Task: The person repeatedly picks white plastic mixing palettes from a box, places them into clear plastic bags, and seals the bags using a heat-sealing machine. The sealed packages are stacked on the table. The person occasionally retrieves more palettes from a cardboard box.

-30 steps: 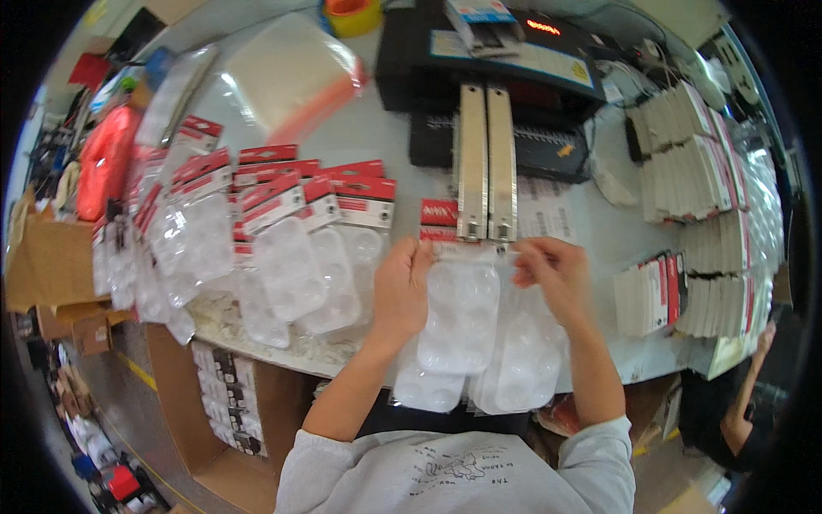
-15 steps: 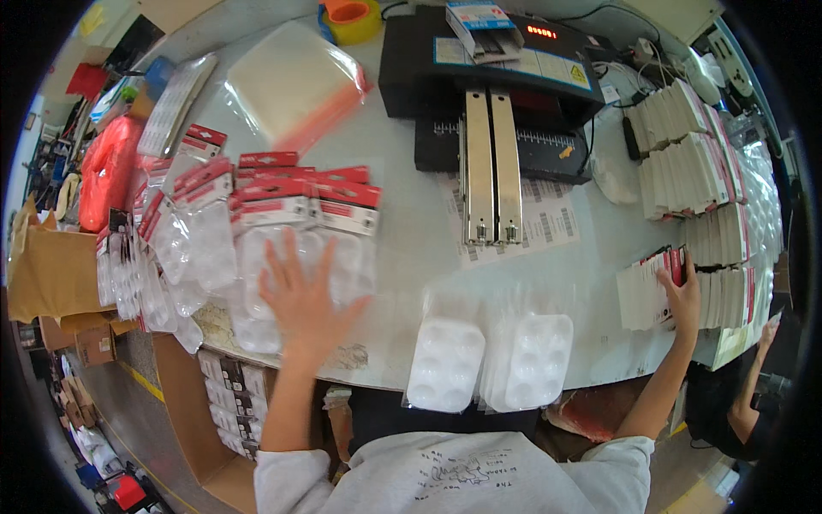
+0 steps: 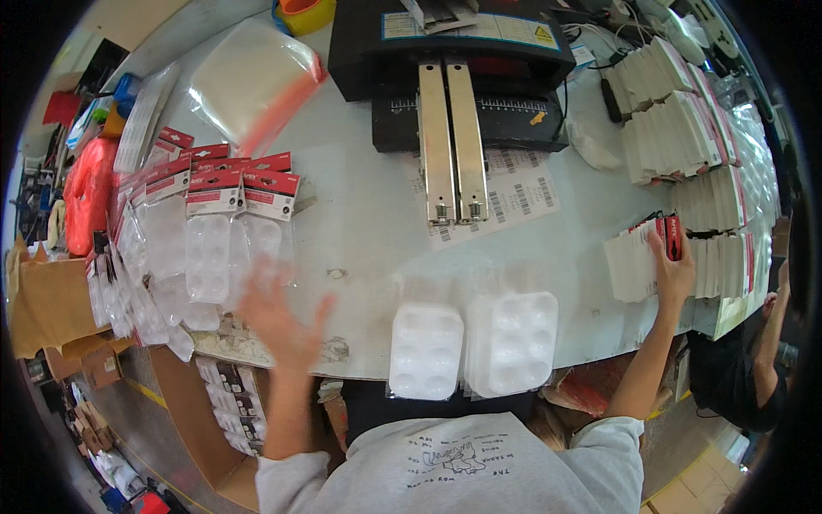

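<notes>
Left hand (image 3: 282, 321) has lifted off bagged trays (image 3: 214, 231), fingers spread, blurred, near tabletop's (image 3: 360, 223) front edge; right hand (image 3: 672, 270) still pinches red-topped card (image 3: 670, 236) at right edge.

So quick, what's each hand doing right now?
Left hand: open, fingers spread, blurred, holding nothing, beside the packaged trays.
Right hand: fingers on the stack of header cards; a closed grip cannot be told.

We see two white plastic trays (image 3: 467, 347), smooth and a bit shiny, just in front of the shiny metal bars (image 3: 451, 141) of the black machine (image 3: 445, 51). Left of the bars lie clear glossy plastic packs with red paper tops (image 3: 214, 223). Right of the bars, matt paper cards (image 3: 634, 267) sit under our right hand (image 3: 672, 274).
</notes>
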A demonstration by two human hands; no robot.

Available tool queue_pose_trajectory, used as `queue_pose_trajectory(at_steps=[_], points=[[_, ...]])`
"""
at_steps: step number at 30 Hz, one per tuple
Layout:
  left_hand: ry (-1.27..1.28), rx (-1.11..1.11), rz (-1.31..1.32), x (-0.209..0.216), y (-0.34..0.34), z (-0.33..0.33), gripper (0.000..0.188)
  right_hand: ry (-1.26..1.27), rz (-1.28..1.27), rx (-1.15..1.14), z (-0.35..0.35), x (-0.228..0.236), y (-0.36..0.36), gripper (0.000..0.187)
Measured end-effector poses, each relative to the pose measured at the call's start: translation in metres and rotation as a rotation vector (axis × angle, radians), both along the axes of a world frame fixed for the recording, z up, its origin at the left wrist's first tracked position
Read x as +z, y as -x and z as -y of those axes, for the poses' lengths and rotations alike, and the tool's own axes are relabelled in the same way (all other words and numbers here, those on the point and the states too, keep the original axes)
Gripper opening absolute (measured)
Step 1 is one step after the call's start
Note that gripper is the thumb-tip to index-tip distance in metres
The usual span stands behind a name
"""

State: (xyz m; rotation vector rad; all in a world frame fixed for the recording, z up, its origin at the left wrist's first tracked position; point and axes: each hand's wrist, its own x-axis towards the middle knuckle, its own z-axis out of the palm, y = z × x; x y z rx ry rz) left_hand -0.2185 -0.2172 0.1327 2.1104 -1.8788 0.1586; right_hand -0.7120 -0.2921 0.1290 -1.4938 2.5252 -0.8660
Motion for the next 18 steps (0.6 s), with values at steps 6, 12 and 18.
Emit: queue_pose_trajectory(at_steps=[6,12,18], points=[[-0.056,-0.024,-0.578,-0.032,0.081,-0.028,0.019,0.019,-0.143,-0.074,0.0,0.033,-0.047,0.046],[-0.279,-0.042,-1.815,0.018,0.081,-0.024,0.003,-0.072,0.738,0.54,-0.024,0.093,-0.156,0.037],[-0.342,-0.108,-1.643,0.031,0.094,-0.017,0.013,-0.522,0.677,0.895,-0.006,0.074,-0.218,0.03]])
